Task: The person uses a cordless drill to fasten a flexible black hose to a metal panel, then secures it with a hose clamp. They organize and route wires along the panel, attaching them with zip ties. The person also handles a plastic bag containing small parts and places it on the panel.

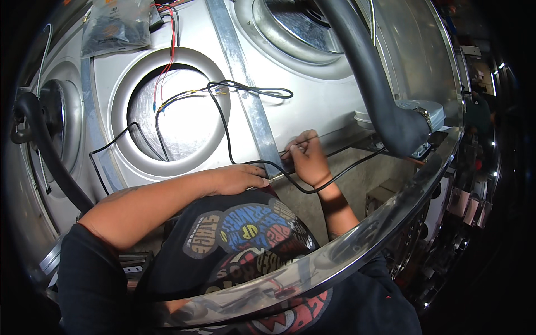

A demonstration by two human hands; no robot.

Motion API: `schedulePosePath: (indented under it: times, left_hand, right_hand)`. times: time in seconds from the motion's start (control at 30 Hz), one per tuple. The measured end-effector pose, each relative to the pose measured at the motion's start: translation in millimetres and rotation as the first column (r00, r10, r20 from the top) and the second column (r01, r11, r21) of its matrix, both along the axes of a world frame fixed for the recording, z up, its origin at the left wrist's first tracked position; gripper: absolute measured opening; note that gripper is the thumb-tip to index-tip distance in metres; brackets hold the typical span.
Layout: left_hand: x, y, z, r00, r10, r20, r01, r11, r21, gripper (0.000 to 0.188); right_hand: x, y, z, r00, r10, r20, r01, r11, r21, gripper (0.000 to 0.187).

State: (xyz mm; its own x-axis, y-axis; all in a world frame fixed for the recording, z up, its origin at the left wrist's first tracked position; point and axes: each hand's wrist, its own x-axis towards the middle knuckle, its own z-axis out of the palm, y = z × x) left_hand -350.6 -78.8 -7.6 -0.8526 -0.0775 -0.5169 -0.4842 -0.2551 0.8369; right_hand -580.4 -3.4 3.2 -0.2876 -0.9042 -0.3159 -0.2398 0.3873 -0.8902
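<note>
My left hand [237, 177] lies flat with its fingers stretched along the near edge of the white metal panel [212, 131], close to a black cable [226, 137]. Just right of the grey metal strip [243, 84], my right hand [309, 159] is closed, its fingertips pinching a thin dark piece, perhaps a wire. That piece is too small to identify surely. The black cable loops over the panel, passes below my right hand and crosses my right wrist. Its far part lies near a round opening [195, 64], where several thin coloured wires [170, 67] end.
A thick black hose [363, 61] bends down on the right to a clamp above a pale plastic housing [430, 111]. A curved shiny metal rim [357, 245] crosses before my body. A clear plastic bag [117, 28] lies at the back left. Another black hose [53, 151] runs along the left.
</note>
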Motion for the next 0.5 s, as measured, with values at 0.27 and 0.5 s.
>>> schedulePosePath:
  times: [0.27,0.5]
  left_hand:
    - [15,-25,47,0.987,-0.117,0.108,0.154,0.878,-0.454,0.051]
    - [15,-24,56,0.981,-0.111,0.158,0.186,0.766,-0.615,0.054]
  right_hand:
    - [-28,-24,19,0.959,-0.281,0.033,0.283,0.955,-0.087,0.019]
    - [-12,-17,1,0.970,-0.227,0.093,0.231,0.972,-0.035,0.015]
